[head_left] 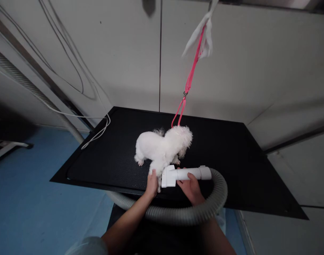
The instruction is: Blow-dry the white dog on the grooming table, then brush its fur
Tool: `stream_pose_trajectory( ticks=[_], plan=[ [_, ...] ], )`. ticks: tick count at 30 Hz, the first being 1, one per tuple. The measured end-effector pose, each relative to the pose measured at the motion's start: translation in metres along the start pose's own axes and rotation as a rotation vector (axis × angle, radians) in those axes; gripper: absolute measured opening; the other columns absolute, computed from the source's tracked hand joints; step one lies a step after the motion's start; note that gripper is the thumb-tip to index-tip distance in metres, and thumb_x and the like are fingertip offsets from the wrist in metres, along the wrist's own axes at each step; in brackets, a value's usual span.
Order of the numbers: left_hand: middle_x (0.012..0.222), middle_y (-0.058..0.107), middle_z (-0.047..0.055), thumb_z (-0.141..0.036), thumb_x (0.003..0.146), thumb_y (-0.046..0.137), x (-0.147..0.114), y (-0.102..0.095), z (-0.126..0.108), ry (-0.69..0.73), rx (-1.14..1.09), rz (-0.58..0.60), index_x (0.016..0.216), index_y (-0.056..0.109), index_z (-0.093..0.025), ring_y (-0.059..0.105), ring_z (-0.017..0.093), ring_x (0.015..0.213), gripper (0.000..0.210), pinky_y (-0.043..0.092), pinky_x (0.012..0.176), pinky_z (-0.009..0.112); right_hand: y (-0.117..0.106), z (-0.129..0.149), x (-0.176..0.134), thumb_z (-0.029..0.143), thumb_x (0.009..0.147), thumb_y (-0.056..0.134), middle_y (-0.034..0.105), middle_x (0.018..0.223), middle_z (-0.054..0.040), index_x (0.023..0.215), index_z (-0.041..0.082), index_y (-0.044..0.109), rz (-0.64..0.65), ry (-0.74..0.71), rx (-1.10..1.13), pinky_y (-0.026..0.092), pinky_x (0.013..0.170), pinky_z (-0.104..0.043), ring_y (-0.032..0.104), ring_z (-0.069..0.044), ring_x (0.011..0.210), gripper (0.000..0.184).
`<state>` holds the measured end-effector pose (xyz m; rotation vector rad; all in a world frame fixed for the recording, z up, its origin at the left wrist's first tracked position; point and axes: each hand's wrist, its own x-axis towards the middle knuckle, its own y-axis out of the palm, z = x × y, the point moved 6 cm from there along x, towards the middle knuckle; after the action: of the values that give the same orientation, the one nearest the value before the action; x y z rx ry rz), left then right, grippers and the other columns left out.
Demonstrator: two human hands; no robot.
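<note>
A small white curly-haired dog [154, 145] stands on the black grooming table [217, 148], its head toward the right. Close to the near edge, my left hand [151, 183] is closed around one of the dog's legs, with some of the fingers hidden. My right hand [190, 186] grips the white dryer nozzle [191, 173] from below. The nozzle's wide flat end points left, right beside the dog's leg and my left hand. From its back end a grey ribbed hose [188, 215] loops down and left beneath my forearms.
A pink leash [194, 67] runs from the dog's neck up to a white cloth [203, 35] tied overhead. A thin white cable [98, 132] lies over the table's left corner. Another ribbed hose [37, 83] slants along the left. Behind stands a pale wall [119, 53].
</note>
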<state>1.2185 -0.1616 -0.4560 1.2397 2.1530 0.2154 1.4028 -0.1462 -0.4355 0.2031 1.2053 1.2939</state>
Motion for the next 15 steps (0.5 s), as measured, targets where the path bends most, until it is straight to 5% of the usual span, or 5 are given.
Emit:
stream_pose_trajectory(
  ticks=[8,15],
  plan=[
    [0.111,0.072,0.010,-0.049,0.073,0.074,-0.007,-0.001,0.002,0.023,0.070,-0.002,0.110,0.066,-0.017,0.068,0.025,0.098,0.050,0.052,0.083,0.031,-0.018,-0.021,-0.030,0.021,0.069,0.066,0.077,0.100,-0.0023,0.097,0.025,0.062,-0.161,-0.076,0.053,0.049,0.103,-0.051,0.069,-0.023,0.106,0.029],
    [0.115,0.071,0.004,-0.022,0.065,0.080,0.000,0.036,-0.021,0.039,-0.002,0.073,0.110,0.066,-0.022,0.063,0.019,0.109,0.046,0.044,0.095,0.025,-0.025,-0.028,-0.040,0.021,0.073,0.064,0.077,0.100,0.0001,0.098,0.026,0.061,-0.215,-0.130,0.111,0.049,0.104,-0.049,0.070,-0.020,0.105,0.026]
  ],
)
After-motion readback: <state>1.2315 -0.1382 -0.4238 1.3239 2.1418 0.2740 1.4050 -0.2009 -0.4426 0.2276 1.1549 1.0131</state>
